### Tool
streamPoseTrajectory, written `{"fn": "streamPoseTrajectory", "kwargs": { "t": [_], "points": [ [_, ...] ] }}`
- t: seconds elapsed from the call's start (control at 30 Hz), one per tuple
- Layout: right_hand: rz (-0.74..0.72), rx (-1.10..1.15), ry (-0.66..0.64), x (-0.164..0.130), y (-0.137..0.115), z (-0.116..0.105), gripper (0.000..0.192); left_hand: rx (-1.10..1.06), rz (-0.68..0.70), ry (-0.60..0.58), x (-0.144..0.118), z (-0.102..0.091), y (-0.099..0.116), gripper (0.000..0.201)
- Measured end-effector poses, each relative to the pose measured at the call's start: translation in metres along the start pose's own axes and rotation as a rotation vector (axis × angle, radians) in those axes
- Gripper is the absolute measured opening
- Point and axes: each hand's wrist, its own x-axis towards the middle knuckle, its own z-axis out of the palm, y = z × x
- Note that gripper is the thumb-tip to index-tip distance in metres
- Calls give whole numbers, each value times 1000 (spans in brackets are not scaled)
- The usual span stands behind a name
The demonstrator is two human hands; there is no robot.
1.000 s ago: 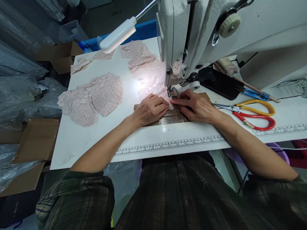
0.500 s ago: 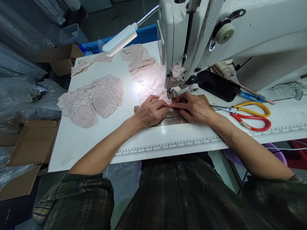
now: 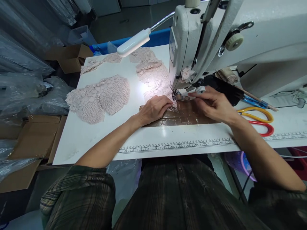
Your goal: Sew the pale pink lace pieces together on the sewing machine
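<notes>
Evidently, sewing was the step in hand, with lace being guided at the needle. Nearest the wearer, the printed ruler scale (image 3: 177, 146) ran along the table edge, on the body side of both hands. Beyond it, a brown, shiny sheet (image 3: 182, 117) lay flat under the left hand (image 3: 156, 109) and reached across to beneath the right hand (image 3: 214, 103).

The left hand lay low, fingers together and curled over the lower end of the lace strip (image 3: 157, 75); whether finger and thumb pinched it could not be told. The right hand was well apart from the left, its fingers bent and partly spread beside the machine's white knob (image 3: 200, 89); no lace showed in it, and whether it held anything small was hidden.

The lace strip's end lay just right of the left fingertips, by the presser foot (image 3: 174, 95); the rest stretched away beyond that hand. The next move seemed to call for keeping the lace flat and square to the foot, with the right fingers clear of the needle.

The scissors (image 3: 270, 115) lay right of the right hand. Left of the left hand and farther off sat a fringed lace panel (image 3: 115, 92); beyond both hands hung the white lamp (image 3: 134, 43).
</notes>
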Motion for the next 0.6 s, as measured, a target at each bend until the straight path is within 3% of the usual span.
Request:
{"fn": "streamPoseTrajectory", "kwargs": {
  "t": [0.07, 0.17, 0.27, 0.33, 0.47, 0.6],
  "points": [
    [23, -56, -26, -6, -3, -23, 32, -103, -57, 69, 1, -1, -2, 16],
    [13, -196, -86, -30, 4, -60, 31, -272, -100, 82, 4, -4, -2, 25],
    [-31, -397, -73, -67, 28, -91, 35, -360, -224, 72, 7, -4, 2, 18],
    [33, -446, -102, -93, 48, -104, 40, -390, -320, 100, 8, -2, 4, 11],
    [44, -519, -107, -125, 69, -113, 46, -505, -400, 171, 11, 6, -2, 22],
    [77, -664, -164, -124, 45, -108, 46, -647, -400, 103, 14, 4, -11, 35]
  ]
}}
